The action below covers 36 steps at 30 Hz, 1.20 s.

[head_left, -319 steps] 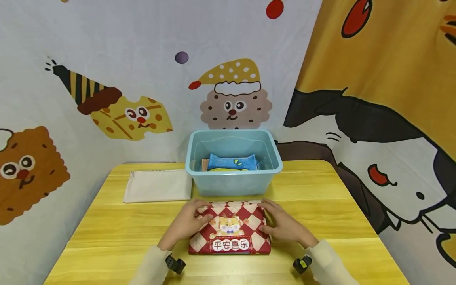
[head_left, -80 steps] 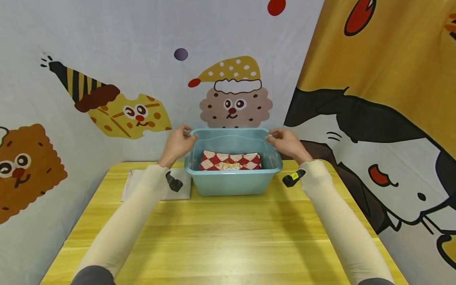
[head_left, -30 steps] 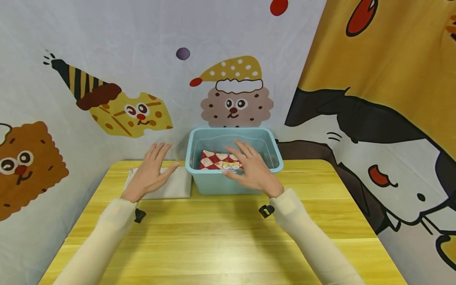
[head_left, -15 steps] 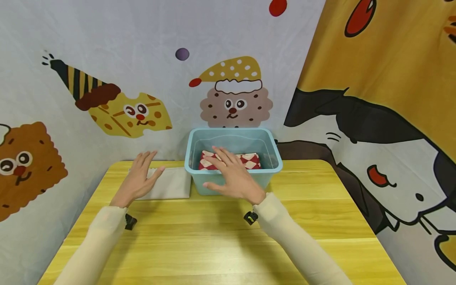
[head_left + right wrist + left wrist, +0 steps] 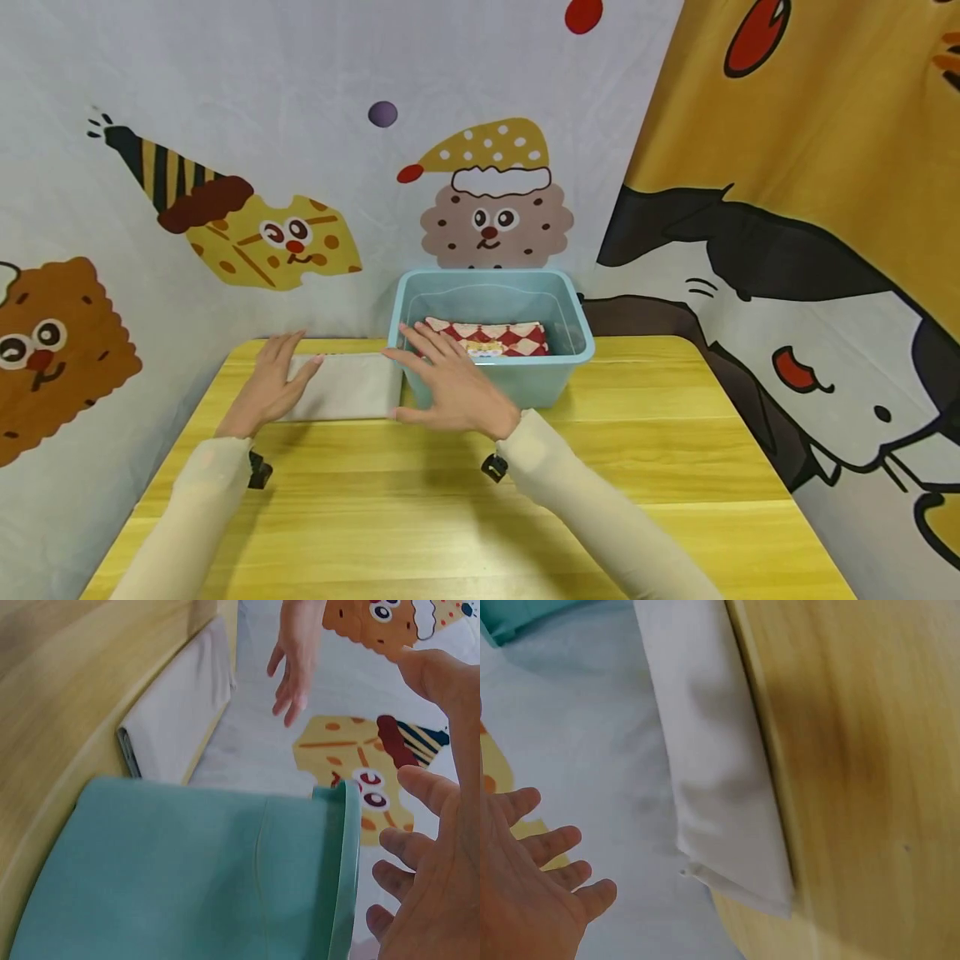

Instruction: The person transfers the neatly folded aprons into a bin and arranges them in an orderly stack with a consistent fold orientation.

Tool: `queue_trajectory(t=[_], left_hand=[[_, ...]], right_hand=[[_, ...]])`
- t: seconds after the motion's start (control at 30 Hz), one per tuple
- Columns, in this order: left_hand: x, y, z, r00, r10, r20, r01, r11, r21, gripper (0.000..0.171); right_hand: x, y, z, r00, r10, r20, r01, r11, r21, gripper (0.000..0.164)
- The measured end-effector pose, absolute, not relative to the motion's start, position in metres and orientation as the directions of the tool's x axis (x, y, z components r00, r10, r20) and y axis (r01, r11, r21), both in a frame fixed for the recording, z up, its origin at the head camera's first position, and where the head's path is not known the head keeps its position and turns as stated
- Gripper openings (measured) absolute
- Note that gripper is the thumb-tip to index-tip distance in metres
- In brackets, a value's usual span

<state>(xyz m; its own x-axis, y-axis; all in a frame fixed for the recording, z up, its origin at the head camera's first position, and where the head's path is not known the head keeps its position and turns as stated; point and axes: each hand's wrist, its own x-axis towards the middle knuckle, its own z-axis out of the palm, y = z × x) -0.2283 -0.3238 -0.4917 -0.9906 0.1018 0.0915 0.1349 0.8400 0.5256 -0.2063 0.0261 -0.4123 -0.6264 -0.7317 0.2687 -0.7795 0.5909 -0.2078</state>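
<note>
A folded white cloth (image 5: 345, 387) lies flat on the table, left of the light blue bin (image 5: 517, 382). My left hand (image 5: 264, 390) hovers over the cloth's left end, fingers extended and thumb spread, holding nothing; the left wrist view shows the cloth (image 5: 705, 750) below the hand (image 5: 536, 889). My right hand (image 5: 453, 390) is in the air in front of the bin's left side, fingers spread and free of any object. In the right wrist view its fingers (image 5: 409, 847) are beside the bin's rim. Inside the bin lies a folded red-and-cream checked cloth (image 5: 517, 338), partly covered by the right fingers.
The yellow wood-grain table (image 5: 660, 467) ends at a rounded back edge, against a hanging white cartoon-print backdrop (image 5: 315, 150). The bin stands at that back edge, its near wall between the hands and its contents.
The checked cloth, earlier under both hands on the table, is now in the bin. Both hands have left the bin's rim and moved left and nearer, toward the white cloth.
</note>
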Motion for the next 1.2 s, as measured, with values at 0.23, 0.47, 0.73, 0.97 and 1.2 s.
queue_trajectory(t=[0.23,0.47,0.73,0.97,1.2], left_hand=[[-0.232,-0.333,-0.499,-0.997,0.077,0.018,0.075,0.853,0.517,0.085],[-0.237,-0.343,-0.509,-0.997,0.066,-0.034,0.039,0.857,0.513,0.088],[-0.238,-0.352,-0.52,-0.993,0.089,-0.078,0.037,0.859,0.51,0.088],[-0.239,-0.354,-0.528,-0.99,0.117,-0.081,0.063,0.869,0.491,0.086],[-0.239,-0.354,-0.533,-0.988,0.132,-0.086,0.079,0.887,0.455,0.085]], right_hand=[[-0.197,0.004,-0.414,-0.595,-0.772,0.226,-0.804,0.567,-0.179,0.083],[-0.19,-0.011,-0.423,-0.548,-0.815,0.189,-0.837,0.532,-0.131,0.087],[-0.185,-0.022,-0.433,-0.52,-0.834,0.185,-0.853,0.519,-0.059,0.086],[-0.185,-0.03,-0.451,-0.547,-0.833,0.078,-0.835,0.537,-0.119,0.086],[-0.19,-0.035,-0.481,-0.608,-0.791,-0.07,-0.765,0.607,-0.216,0.088]])
